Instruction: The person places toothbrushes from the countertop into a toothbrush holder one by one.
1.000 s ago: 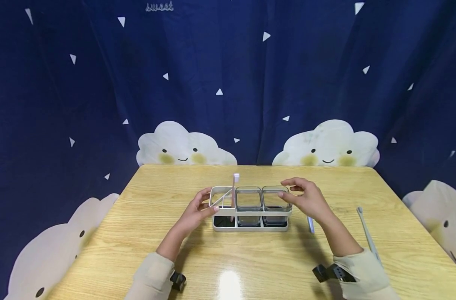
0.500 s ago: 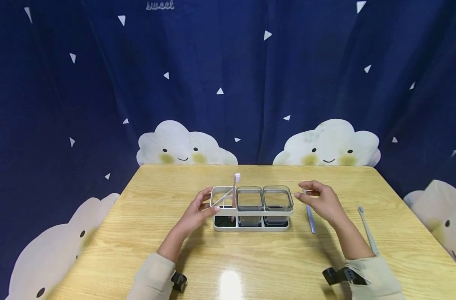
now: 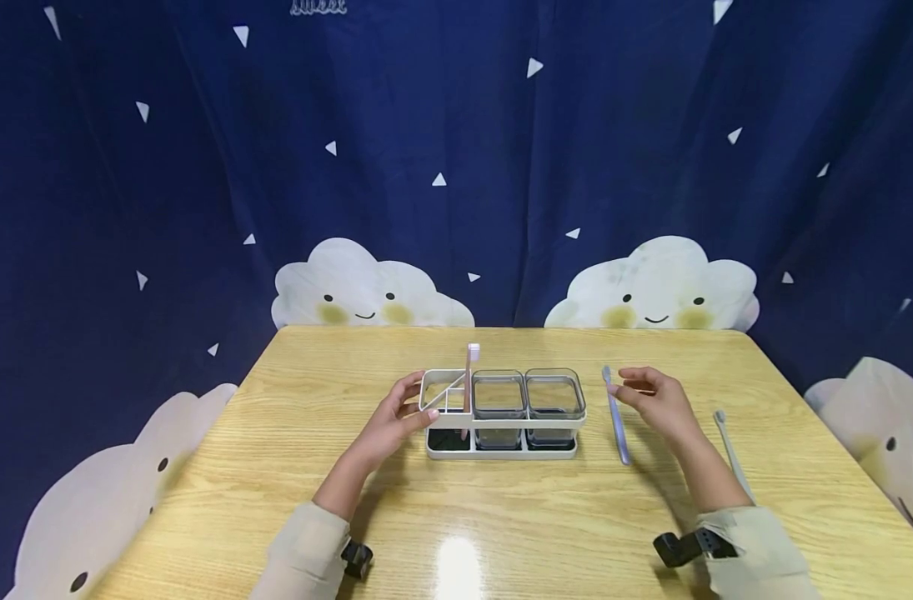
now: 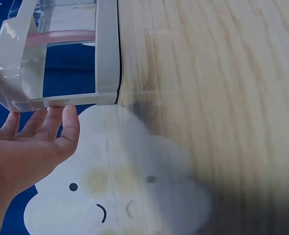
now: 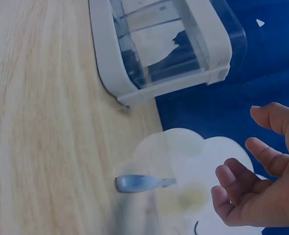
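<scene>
A white toothbrush holder [image 3: 448, 422] stands on the table. My left hand [image 3: 387, 427] grips its left end, thumb on the front rail and fingers along the end, as the left wrist view shows. A pink toothbrush [image 3: 468, 387] stands upright in the left section. Two clear cups [image 3: 499, 437] sit in the middle and right sections. To the right of the holder lies a blue toothbrush [image 3: 619, 429]. My right hand [image 3: 660, 408] is just right of its upper part, fingers loosely bent and holding nothing. In the right wrist view the blue toothbrush [image 5: 137, 183] appears end-on.
A grey toothbrush [image 3: 732, 454] lies farther right, its lower end hidden by the right sleeve [image 3: 756, 542]. Behind the wooden table [image 3: 336, 358] hangs a dark blue curtain [image 3: 396, 150] with white clouds and triangles. Each wrist wears a small black camera.
My right hand has moved right, away from the right cup and past the blue toothbrush, which now shows in full. The left hand has stayed on the holder.
</scene>
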Tool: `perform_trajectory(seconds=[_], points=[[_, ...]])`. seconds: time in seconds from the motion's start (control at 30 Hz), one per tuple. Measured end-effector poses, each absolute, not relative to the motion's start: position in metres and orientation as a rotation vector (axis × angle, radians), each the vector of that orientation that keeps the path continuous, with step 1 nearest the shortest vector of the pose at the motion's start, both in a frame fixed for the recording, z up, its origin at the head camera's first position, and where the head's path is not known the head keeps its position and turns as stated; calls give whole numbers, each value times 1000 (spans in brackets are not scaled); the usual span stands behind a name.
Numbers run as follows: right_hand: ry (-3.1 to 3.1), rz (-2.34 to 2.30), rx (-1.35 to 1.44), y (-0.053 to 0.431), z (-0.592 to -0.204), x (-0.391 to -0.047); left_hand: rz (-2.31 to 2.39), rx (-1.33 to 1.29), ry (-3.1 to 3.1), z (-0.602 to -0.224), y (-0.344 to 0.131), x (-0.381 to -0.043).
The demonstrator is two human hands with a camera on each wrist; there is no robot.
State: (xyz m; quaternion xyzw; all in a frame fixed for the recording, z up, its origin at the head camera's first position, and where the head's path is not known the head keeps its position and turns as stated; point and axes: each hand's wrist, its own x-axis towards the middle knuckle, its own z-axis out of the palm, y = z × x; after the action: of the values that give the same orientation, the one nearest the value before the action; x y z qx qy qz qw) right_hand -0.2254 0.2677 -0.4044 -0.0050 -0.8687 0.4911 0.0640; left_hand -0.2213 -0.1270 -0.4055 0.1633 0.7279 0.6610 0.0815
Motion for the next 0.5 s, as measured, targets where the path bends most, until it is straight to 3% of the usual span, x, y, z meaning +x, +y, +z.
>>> perform_trajectory(seconds=[0.5], points=[[-2580,1614,-266,275,-429,-243,1972,464,2163,-404,-127,-222]])
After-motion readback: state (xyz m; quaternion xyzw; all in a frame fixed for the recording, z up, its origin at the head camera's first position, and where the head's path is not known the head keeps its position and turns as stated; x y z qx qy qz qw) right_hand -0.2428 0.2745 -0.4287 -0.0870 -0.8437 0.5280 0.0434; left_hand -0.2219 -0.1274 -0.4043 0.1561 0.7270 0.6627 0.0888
